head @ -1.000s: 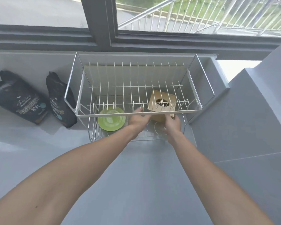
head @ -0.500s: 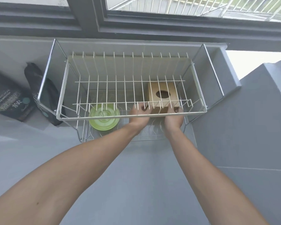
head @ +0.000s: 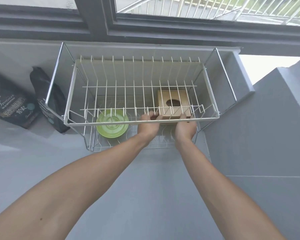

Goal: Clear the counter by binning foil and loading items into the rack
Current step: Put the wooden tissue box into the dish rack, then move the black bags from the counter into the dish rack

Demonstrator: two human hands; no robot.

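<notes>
A two-tier wire dish rack (head: 111,122) stands at the back of the grey counter under the window. On its lower tier, to the right, a wooden box (head: 173,104) with a round hole in its top shows through the upper tier's wires. My left hand (head: 148,126) grips the box's near left corner and my right hand (head: 185,128) grips its near right corner, both reaching in under the upper tier's front rim. A green plate (head: 112,124) lies flat on the lower tier at the left. No foil is in view.
Two dark printed bags (head: 9,101) (head: 49,104) lean on the back wall left of the rack. A grey stepped wall (head: 267,127) rises close on the rack's right. The grey counter (head: 145,187) stretches toward me under my forearms.
Both hands have pushed the wooden box further back along the lower tier, under the upper wires. My view has moved closer to the rack.
</notes>
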